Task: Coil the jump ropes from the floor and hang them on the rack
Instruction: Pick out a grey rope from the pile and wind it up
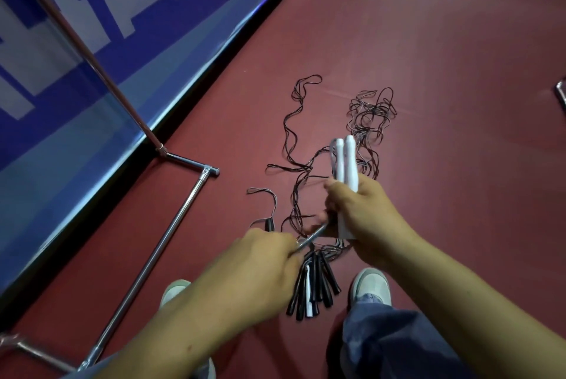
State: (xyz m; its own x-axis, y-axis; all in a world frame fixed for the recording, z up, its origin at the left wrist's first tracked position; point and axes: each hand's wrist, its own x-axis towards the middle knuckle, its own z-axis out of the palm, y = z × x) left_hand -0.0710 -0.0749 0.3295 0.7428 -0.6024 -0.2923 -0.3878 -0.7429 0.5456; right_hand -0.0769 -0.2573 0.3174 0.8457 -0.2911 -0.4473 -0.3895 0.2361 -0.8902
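Right hand [364,219] grips two white jump-rope handles [346,161]; left hand [263,259] pinches the cord [309,239]. Other ropes [367,115] lie tangled on the floor [459,72] near the rack [174,225]. The cord looks light, limp and tangle-prone; the rigid handles seem best to hold.

Right of the bundle of black handles [312,286], a loose blue trouser leg [398,345], probably denim, falls over a pale grey-white sneaker [372,285]. Left of the bundle shows the matching sneaker [175,290]. The left forearm [183,332] and the right forearm [459,280] are bare.
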